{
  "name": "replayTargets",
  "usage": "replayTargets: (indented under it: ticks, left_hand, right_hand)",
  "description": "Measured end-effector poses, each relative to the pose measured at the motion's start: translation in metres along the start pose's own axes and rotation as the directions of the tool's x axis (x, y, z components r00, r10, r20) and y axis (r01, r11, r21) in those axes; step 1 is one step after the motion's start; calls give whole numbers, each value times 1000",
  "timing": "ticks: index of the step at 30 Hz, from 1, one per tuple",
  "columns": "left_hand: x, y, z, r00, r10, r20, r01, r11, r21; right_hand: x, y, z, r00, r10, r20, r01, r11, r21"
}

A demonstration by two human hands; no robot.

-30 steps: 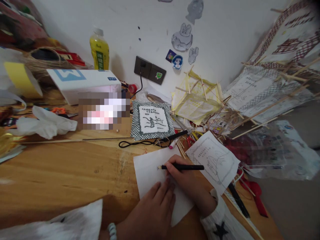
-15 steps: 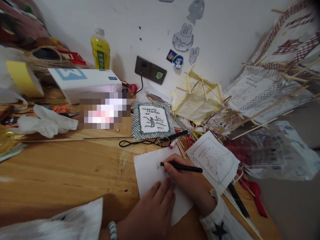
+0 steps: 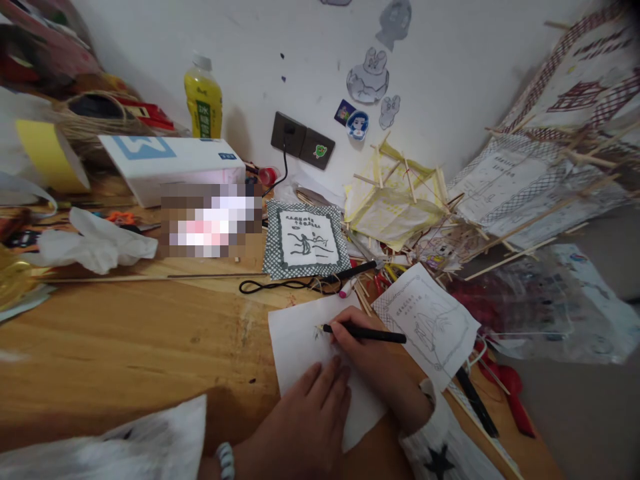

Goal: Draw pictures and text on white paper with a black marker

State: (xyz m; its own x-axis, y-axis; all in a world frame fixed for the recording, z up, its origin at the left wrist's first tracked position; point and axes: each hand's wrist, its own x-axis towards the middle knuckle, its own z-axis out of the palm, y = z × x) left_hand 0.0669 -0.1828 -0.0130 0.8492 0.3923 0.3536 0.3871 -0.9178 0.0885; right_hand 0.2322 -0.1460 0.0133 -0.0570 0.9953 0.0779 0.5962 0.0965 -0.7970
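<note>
A sheet of white paper (image 3: 295,347) lies on the wooden table, with a few small dark marks near its middle. My right hand (image 3: 363,350) grips a black pen (image 3: 377,333), its tip touching the paper at those marks. Flat on the lower part of the sheet rests my left hand (image 3: 313,413), fingers stretched out and holding nothing. Right of the paper is a sheet with a pencil drawing and writing (image 3: 427,323). Beyond it, a square drawing with a dark green checked border (image 3: 306,240) lies on the table.
A yellow paper-and-stick frame (image 3: 395,197) and larger paper-covered stick frames (image 3: 520,177) stand at the right. Clear plastic bags (image 3: 565,307) sit below them. At the back left are a white box (image 3: 175,163), a yellow drink bottle (image 3: 203,100), and crumpled tissue (image 3: 95,243).
The pen tip has shifted very slightly, and the small marks at it look a little fuller. My left hand stays in place on the paper.
</note>
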Motion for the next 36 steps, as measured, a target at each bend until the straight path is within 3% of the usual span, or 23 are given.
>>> replayTargets:
  ticks: [11, 23, 36]
  left_hand:
    - [1, 1, 2, 1000, 2, 8, -3, 1000, 3]
    - [0, 1, -1, 999, -16, -30, 15, 1000, -10]
    - [3, -2, 0, 1000, -6, 30, 7, 999, -52]
  right_hand:
    - [1, -1, 1, 1000, -3, 12, 2, 1000, 23]
    - [-1, -1, -1, 999, -10, -37, 6, 996, -93]
    - [-3, 12, -1, 994, 8, -109, -27, 986, -167]
